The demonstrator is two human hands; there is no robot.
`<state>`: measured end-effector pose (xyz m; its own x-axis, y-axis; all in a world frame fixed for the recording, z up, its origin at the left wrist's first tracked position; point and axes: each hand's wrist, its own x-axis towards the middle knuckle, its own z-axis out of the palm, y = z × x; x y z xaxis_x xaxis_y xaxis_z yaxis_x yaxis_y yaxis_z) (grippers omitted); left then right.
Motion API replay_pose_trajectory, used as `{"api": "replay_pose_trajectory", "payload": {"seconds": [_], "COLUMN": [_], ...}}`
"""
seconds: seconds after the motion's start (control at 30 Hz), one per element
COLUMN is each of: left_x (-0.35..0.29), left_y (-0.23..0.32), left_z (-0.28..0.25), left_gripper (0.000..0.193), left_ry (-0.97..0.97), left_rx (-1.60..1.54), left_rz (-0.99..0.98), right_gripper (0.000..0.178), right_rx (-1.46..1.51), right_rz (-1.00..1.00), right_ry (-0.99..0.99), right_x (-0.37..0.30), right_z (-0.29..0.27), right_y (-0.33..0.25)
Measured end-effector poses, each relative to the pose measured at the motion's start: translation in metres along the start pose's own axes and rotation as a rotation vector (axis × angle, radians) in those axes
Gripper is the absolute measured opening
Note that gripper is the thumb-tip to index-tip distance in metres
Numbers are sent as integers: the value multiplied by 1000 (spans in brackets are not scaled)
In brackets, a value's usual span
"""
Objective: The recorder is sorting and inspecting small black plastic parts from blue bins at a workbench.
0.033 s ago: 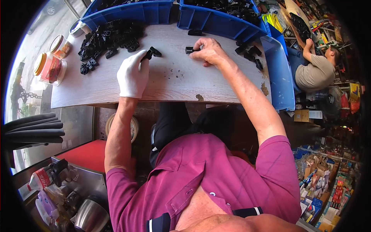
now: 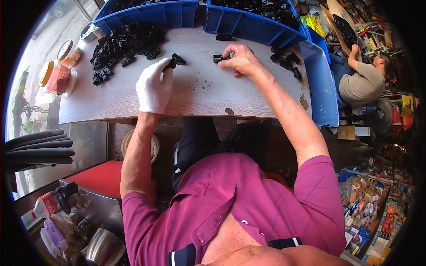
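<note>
My left hand [image 2: 153, 88], in a white knit glove, pinches a small black plastic part [image 2: 171, 64] over the table. Another black part [image 2: 178, 59] lies against it or just beyond it; I cannot tell whether the two are joined. My bare right hand [image 2: 242, 60] is closed on a small black plastic part [image 2: 217, 58] between thumb and fingers, its far side partly covered by them. A single black part [image 2: 223, 37] lies beyond that hand. To the far left is a heap of similar black parts [image 2: 120, 46], and a few more [image 2: 293, 58] are scattered at the right.
Two blue crates [image 2: 239, 26] of black parts stand along the far edge of the pale wooden table [image 2: 199, 97]. Lidded jars [image 2: 57, 79] sit at its left end. A blue plastic panel [image 2: 320, 84] borders the right end. A person [image 2: 361, 82] sits beyond it, beside cluttered goods.
My gloved left hand has shifted slightly to the right with the black part. My right hand has hardly moved.
</note>
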<state>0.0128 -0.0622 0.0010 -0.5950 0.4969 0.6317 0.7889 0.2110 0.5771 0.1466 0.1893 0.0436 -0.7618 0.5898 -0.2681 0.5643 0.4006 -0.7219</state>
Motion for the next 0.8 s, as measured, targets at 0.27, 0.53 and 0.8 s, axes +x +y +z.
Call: {"api": "replay_pose_trajectory", "payload": {"seconds": [0.27,0.53,0.8], "left_x": [11,39,37], "left_y": [47,39,44], "left_z": [33,92,91], "left_gripper": [24,25,37], "left_ry": [-74,-279,-356], "left_rx": [-175,2,45], "left_rz": [78,312,464], "right_gripper": [43,33,29], "right_rx": [86,-90,-43], "right_rz": [-2,-46,-136], "right_ry": [27,91,121], "right_x": [-10,-3,-6], "right_z": [0,8,9], "right_y": [7,9,17]}}
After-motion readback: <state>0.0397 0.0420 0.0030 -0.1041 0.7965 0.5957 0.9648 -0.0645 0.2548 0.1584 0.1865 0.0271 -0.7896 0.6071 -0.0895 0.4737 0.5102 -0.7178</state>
